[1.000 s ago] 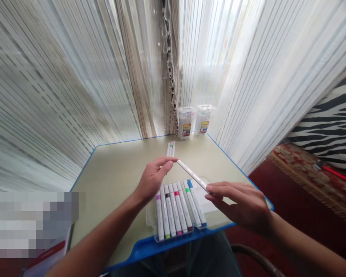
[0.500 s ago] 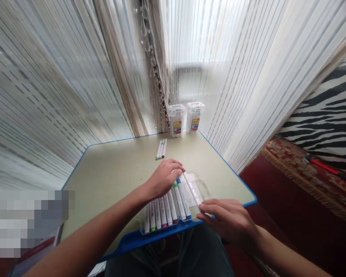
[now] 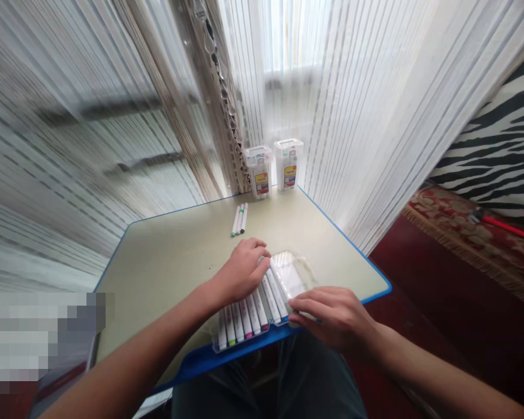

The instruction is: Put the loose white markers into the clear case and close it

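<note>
A clear plastic case (image 3: 220,347) lies at the near edge of the table (image 3: 166,262), with a row of several white markers (image 3: 244,317) with coloured caps in it. My left hand (image 3: 243,269) rests over the far ends of the markers, fingers curled down on the rightmost white marker (image 3: 276,294). My right hand (image 3: 329,317) is at the case's near right corner, its fingertips pinched on that marker's near end. The marker lies in the row. The case's clear lid (image 3: 294,272) lies open to the right.
Three loose markers (image 3: 239,219) lie side by side farther back on the table. Two clear marker boxes (image 3: 258,171) (image 3: 288,163) stand at the far edge against striped curtains (image 3: 113,116). A patterned rug (image 3: 463,238) covers the floor to the right. The table has a blue rim (image 3: 358,247).
Both hands have brought the white marker down from above the case into the right end of the row. The view has shifted to the right.
</note>
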`<state>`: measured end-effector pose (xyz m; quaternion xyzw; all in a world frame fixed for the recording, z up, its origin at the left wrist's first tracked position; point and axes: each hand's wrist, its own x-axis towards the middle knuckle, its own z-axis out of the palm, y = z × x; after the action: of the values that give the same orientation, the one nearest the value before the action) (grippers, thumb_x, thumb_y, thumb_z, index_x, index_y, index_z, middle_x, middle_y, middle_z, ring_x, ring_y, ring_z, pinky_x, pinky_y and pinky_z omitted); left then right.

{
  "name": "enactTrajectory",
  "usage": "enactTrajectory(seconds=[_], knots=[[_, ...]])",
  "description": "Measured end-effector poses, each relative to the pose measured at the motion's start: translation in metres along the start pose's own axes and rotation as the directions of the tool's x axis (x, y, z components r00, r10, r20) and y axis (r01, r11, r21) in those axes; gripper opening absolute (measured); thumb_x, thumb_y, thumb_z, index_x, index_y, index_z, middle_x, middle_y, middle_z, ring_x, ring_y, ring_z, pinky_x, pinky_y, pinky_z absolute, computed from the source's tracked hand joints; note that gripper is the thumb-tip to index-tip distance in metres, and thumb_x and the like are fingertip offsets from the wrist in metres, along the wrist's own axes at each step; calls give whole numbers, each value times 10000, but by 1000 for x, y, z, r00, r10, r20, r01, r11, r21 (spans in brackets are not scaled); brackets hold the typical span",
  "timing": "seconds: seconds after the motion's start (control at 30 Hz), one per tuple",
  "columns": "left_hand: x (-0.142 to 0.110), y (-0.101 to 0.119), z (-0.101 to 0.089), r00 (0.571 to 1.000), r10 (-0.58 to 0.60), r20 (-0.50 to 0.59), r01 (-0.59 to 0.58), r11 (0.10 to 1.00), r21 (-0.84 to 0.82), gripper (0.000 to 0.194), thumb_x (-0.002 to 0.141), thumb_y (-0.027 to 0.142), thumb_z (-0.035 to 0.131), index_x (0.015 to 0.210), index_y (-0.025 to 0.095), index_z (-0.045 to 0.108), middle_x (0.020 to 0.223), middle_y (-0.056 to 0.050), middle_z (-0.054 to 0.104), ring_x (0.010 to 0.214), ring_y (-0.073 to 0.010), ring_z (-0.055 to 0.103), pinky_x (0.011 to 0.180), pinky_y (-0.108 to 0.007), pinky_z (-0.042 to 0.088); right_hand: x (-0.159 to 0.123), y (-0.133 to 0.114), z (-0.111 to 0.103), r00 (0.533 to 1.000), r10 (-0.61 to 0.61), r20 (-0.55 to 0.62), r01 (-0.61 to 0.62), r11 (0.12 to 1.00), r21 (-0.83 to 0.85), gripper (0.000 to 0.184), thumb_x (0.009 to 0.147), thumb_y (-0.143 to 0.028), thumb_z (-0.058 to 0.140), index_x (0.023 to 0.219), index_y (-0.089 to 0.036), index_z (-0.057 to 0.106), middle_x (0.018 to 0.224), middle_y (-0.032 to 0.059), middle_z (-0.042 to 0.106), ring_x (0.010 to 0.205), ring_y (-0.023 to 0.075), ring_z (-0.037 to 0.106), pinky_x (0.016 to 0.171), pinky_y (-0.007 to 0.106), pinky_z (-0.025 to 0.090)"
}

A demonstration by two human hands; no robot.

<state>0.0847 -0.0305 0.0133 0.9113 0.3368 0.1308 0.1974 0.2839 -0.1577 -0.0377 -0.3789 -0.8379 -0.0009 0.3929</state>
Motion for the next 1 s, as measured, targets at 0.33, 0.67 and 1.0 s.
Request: enactTrajectory(seconds=[0.33,0.67,1.0], knots=[[0,-4,7,999,36,-28,-34,996,79,322,978,270,436,1086,117,697,1199,-152,625,1175,-268,557,1073,-433,420,3,-4,-5,991,-22,129,40,989,-144,159,981,-241,562,1023,-162,694,889,80,737,748,156,695,659,243,520],[-3,5,3,991,131,36,-136,940,312,373,992,286,394,1043,128,727,1202,-178,625,1151,-314,552,1020,-488,446,2,-1,-3,990,-83,115,102,980,-170,236,930,-243,641,1131,-126,683,1056,103,762,780,186,734,680,294,596],[-2,1,6,994,113,-10,-109,978,177,307,940,219,471,1055,109,734,1153,-159,659,1097,-280,592,1016,-432,470,3,-2,-2,984,-90,152,119,973,-195,233,945,-239,623,1134,-115,682,1076,115,760,780,194,722,649,307,586]])
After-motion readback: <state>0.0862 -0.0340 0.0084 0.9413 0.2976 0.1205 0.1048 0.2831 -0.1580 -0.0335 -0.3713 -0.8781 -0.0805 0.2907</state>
